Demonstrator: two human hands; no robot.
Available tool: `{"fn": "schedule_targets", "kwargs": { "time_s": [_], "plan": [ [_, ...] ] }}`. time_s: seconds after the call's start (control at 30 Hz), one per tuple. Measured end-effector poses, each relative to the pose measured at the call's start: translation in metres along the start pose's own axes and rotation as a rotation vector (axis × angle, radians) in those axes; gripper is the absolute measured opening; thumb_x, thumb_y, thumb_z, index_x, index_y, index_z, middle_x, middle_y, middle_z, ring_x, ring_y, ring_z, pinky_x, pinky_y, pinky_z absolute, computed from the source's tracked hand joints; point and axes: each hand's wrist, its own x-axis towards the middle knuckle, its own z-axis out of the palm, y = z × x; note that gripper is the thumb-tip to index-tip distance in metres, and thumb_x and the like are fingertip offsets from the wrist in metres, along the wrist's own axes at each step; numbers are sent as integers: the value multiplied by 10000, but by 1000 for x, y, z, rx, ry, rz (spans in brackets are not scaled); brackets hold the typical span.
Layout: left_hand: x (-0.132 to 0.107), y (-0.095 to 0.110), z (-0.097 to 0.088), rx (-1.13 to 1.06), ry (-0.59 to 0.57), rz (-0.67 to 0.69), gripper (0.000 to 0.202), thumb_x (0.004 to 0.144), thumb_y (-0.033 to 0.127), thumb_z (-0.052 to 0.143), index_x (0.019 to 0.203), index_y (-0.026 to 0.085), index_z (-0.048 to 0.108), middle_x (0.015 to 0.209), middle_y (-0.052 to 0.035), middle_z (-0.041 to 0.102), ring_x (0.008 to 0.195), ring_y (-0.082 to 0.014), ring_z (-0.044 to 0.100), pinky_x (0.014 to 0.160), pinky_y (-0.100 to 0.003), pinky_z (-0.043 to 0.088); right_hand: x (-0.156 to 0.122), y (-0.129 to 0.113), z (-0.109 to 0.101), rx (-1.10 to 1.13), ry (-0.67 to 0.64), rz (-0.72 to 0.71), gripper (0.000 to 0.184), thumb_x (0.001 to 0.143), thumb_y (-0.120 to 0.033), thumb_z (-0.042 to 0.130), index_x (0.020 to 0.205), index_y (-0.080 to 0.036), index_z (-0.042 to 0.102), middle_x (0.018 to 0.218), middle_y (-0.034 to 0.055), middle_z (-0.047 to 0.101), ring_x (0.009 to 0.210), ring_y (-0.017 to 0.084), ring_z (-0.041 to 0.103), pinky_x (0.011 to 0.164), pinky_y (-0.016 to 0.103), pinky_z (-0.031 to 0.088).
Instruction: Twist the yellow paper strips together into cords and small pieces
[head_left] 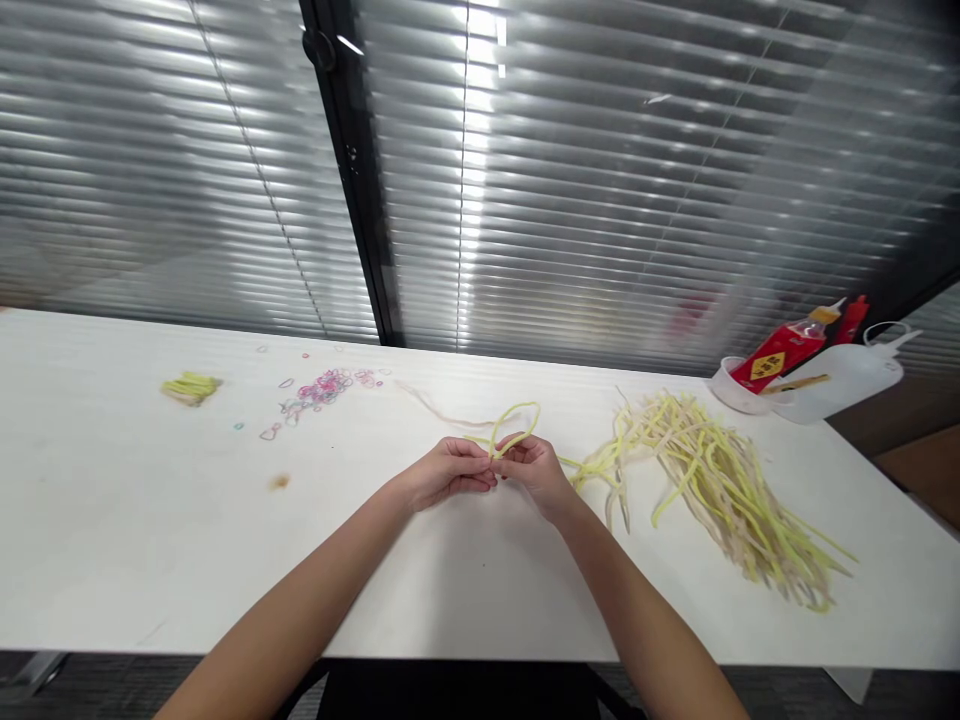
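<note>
My left hand (pixel 456 470) and my right hand (pixel 531 468) meet over the middle of the white table (pixel 390 590). The fingertips of both pinch a thin, soft yellow strand (pixel 517 408), which stands up in a loop above them and crosses itself near the thumbs. A short end of it sticks out to the left. Just beyond my hands a pale beige strand (pixel 442 412) lies loosely on the tabletop. To the right of my right hand, a few loose yellow strands (pixel 600 468) trail from a bigger pile. My fingers hide where the held strand is gripped.
A large pile of yellow and beige strands (pixel 727 490) lies at right. Behind it stand a white tub (pixel 739 390), a red bottle (pixel 784 355) and a white squeeze bottle (pixel 847 380). Small coloured rubber bands (pixel 322 390) and a yellow bundle (pixel 191 387) lie left. Blinds (pixel 585 200) border the back.
</note>
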Motion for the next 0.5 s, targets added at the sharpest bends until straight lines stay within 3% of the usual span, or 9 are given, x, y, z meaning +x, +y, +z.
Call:
{"fn": "schedule_targets", "kwargs": {
  "time_s": [0.17,0.3,0.5],
  "plan": [
    [-1,1,2,-51,-12,34,152,659,209,752,726,109,660,726,-74,669,705,-130,639,740,-241,504,0,-2,-1,62,-38,26,414,534,-232,805,893,-198,603,668,-39,536,585,89,519,559,217,431],
    [-1,1,2,-75,-36,38,155,657,215,750,720,109,656,703,-69,654,687,-130,629,714,-243,496,0,-7,-3,91,-141,45,464,593,-253,773,1029,-225,615,697,-40,508,562,75,492,541,215,428],
    [-3,2,1,-80,-118,-16,150,639,209,754,675,110,648,622,-54,618,633,-141,618,644,-246,484,0,-4,-7,120,-156,-9,368,605,-250,768,949,-202,645,628,-40,534,521,87,515,553,241,438]
  ]
}}
